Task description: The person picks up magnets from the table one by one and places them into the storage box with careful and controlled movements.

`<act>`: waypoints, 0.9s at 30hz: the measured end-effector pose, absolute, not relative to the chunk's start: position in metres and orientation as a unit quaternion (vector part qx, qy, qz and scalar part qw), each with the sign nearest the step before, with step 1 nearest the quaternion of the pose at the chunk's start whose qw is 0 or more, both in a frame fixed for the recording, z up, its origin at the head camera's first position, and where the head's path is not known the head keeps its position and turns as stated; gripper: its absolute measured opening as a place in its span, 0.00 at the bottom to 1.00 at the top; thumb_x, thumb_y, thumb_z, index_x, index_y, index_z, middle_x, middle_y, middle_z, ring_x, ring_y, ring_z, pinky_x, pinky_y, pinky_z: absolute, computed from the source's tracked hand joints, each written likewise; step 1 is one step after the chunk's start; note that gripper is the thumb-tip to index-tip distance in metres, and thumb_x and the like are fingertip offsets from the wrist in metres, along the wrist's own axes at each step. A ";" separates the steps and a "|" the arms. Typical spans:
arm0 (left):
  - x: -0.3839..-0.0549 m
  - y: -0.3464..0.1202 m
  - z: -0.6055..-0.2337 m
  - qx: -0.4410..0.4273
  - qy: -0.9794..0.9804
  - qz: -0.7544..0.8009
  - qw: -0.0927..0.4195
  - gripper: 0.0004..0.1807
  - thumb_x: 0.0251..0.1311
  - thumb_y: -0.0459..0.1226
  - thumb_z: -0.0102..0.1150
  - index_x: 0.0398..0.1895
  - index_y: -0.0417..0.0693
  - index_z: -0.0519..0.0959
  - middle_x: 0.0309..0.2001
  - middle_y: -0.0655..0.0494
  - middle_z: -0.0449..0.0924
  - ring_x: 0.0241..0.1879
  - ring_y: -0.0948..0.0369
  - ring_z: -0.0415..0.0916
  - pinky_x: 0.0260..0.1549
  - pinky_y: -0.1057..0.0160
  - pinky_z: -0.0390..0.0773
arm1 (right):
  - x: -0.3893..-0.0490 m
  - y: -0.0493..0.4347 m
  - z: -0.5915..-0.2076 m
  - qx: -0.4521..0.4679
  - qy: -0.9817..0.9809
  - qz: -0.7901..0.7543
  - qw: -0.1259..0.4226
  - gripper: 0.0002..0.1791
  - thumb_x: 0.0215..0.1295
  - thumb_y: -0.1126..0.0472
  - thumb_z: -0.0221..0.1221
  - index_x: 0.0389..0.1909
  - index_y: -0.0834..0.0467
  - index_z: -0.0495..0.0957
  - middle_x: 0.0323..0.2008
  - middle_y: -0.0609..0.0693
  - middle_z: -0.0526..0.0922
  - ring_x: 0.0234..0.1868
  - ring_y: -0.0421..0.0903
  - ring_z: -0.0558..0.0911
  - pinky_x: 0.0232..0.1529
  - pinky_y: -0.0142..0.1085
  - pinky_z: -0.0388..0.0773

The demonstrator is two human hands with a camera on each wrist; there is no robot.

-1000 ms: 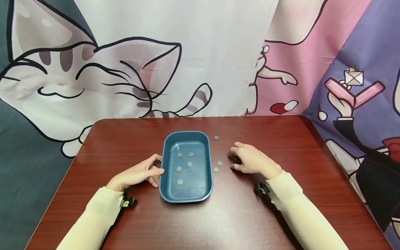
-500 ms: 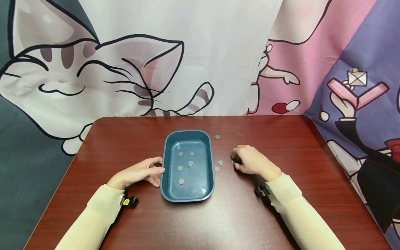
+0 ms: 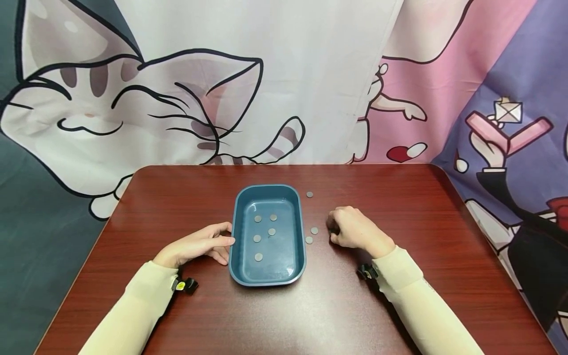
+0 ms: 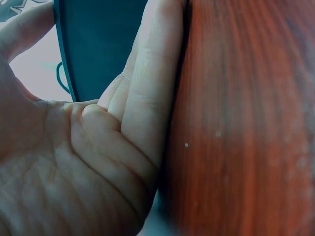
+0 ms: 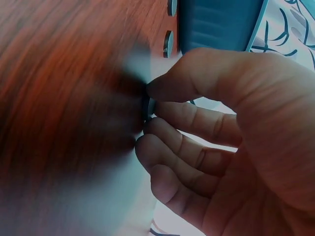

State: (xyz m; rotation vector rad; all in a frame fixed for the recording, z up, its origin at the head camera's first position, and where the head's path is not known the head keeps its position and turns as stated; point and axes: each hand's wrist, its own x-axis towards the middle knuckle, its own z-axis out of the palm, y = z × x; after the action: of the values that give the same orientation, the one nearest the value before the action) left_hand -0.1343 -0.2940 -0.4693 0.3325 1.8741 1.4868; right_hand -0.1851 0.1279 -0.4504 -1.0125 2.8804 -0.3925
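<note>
A blue rectangular tray (image 3: 268, 276) stands on the table with several small grey coins (image 3: 259, 257) on its floor. My left hand (image 3: 197, 245) holds its left wall, thumb at the rim and fingers along the outside; in the left wrist view the thumb tip is hidden behind the tray's edge. To the right of the tray, my right hand (image 3: 355, 229) is low over the table with fingers curled. The right wrist view shows its thumb and forefinger pinching a dark-edged coin (image 5: 149, 107) right at the tabletop. Three coins lie loose between tray and right hand, one coin (image 3: 309, 195) farther back.
The table (image 3: 177, 315) is reddish-brown wood with rounded far corners. Behind it hangs a cloth backdrop (image 3: 275, 84) printed with cartoon figures. A small black wrist camera (image 3: 190, 285) sits below the left wrist, and another camera (image 3: 366, 271) below the right one.
My right hand's fingers have curled in more tightly, and the hand stays at nearly the same spot. The left hand keeps its hold on the tray. The head view has shifted slightly.
</note>
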 end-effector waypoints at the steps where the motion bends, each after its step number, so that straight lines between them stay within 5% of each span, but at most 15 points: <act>1: -0.134 -0.294 -0.469 0.129 0.725 0.575 0.355 0.25 0.76 0.42 0.54 0.62 0.30 0.64 0.42 0.41 0.86 0.34 0.51 0.88 0.43 0.51 0.90 | -0.185 0.127 -0.450 -0.328 0.935 -0.129 0.033 0.07 0.47 0.64 0.71 0.27 0.55 0.82 0.23 0.45 0.77 0.27 0.43 0.75 0.29 0.39 0.76; 12: -0.134 -0.293 -0.469 0.127 0.726 0.576 0.354 0.25 0.76 0.42 0.55 0.61 0.31 0.63 0.41 0.42 0.86 0.33 0.52 0.87 0.43 0.52 0.90 | -0.185 0.123 -0.451 -0.331 0.934 -0.129 0.043 0.10 0.39 0.62 0.70 0.20 0.50 0.77 0.19 0.41 0.71 0.24 0.41 0.70 0.25 0.35 0.68; 27: -0.134 -0.292 -0.468 0.122 0.730 0.571 0.355 0.23 0.76 0.41 0.53 0.61 0.32 0.63 0.40 0.43 0.85 0.33 0.52 0.87 0.42 0.53 0.90 | -0.183 0.112 -0.433 -0.346 0.926 -0.150 0.030 0.09 0.41 0.61 0.70 0.21 0.49 0.78 0.19 0.39 0.74 0.24 0.39 0.72 0.26 0.34 0.72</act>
State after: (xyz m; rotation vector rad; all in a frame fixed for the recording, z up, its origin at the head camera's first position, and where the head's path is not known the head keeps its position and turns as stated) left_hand -0.1342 -0.2922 -0.4680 0.3146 1.8871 1.4757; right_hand -0.1831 0.1123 -0.4335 -1.0679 2.8535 -0.4623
